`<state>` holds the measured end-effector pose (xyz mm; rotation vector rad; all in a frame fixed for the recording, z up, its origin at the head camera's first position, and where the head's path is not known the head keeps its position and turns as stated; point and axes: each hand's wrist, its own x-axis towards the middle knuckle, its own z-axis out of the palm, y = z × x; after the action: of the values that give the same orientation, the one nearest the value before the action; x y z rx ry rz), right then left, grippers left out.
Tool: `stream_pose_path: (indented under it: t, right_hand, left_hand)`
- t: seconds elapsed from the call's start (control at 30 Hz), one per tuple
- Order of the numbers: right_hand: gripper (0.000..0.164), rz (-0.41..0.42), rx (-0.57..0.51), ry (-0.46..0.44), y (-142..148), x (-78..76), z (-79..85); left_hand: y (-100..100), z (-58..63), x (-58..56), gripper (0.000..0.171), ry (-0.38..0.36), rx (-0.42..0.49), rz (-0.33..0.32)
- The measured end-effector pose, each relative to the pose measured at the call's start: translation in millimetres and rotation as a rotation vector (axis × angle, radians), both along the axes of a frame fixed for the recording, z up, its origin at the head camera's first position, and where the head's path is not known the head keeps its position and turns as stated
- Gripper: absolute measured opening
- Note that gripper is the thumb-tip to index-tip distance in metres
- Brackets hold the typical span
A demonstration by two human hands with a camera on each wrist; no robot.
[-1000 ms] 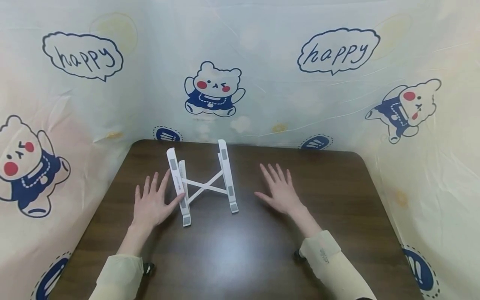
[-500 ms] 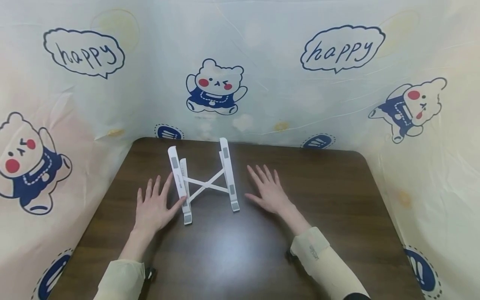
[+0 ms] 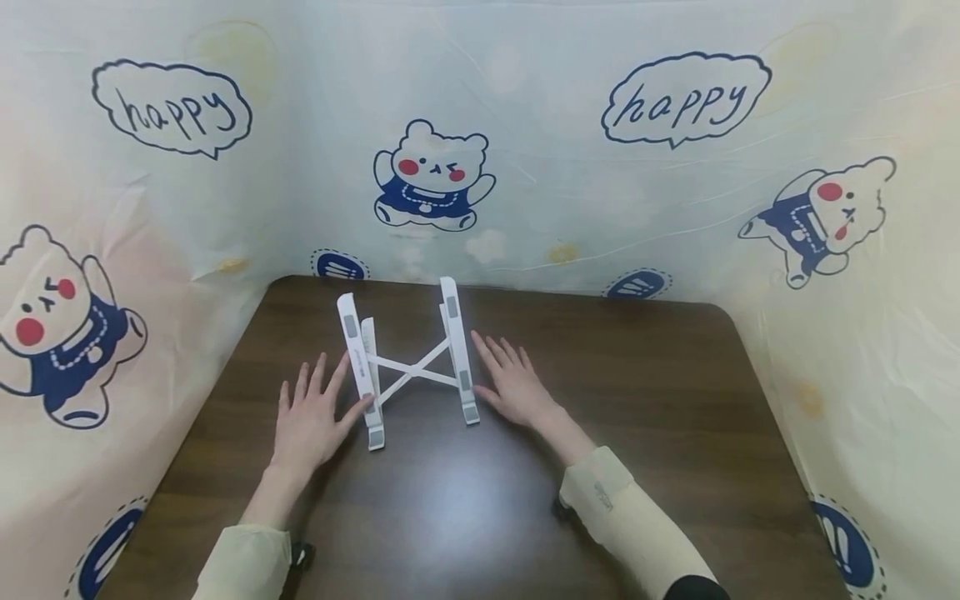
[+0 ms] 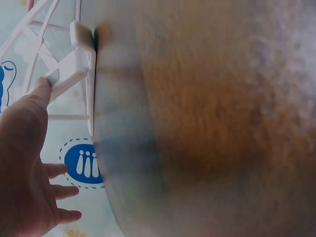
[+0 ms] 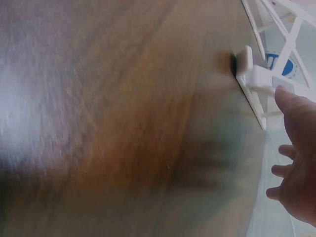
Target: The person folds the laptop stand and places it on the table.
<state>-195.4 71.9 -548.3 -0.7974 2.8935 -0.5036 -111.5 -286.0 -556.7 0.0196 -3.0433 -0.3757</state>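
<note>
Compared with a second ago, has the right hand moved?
Yes. In the head view, the right hand has moved left over the table, closing in on the stationary white stand.

Draped-off work area, building type unclear: brown table (image 3: 637, 375), cartoon-bear sheeting (image 3: 540, 200) hung behind and along both sides.

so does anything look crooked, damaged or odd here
Nothing visibly spilled or broken. The white stand sits slightly askew on the table: its left rail ends closer to the head camera than its right rail. Behind, the rightmost bear print lies tipped sideways, while the middle bear sits upright.
</note>
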Motion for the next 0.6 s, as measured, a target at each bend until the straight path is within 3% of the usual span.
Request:
stream_pose_path:
  t: [0.27,0.6]
  right_hand:
    - [0.096,0.013,-0.085,0.059,-13,-2.6,-3.1]
    - [0.098,-0.012,-0.061,0.053,-25,-5.3,0.7]
  left_hand:
    - [3,-1.5,0.5,0.105,0.024,-0.012,-0.019]
    - [5,3.5,-3.5,0.111,0.056,-0.012,-0.04]
